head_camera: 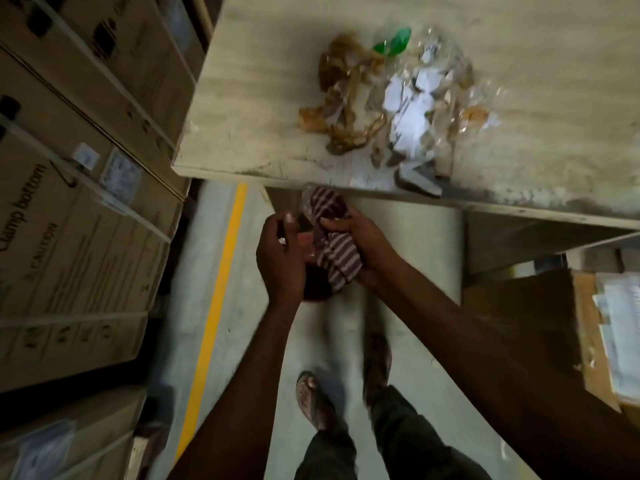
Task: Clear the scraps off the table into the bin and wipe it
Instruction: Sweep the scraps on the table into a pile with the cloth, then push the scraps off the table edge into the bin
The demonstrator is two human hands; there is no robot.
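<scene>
A heap of scraps (394, 102) lies near the front edge of the light wooden table (263, 109): brown tape, white paper bits, clear plastic and a green piece. Below the table edge I hold a striped cloth (337, 252) in both hands. My right hand (363, 244) grips its bunched middle. My left hand (280, 258) is closed beside it, touching the cloth's left side. No bin is visible.
Stacked cardboard cartons (79, 188) stand on the left beside a yellow floor line (216, 299). An open carton with papers (609, 334) sits under the table at right. My sandalled feet (315, 403) are on the concrete floor.
</scene>
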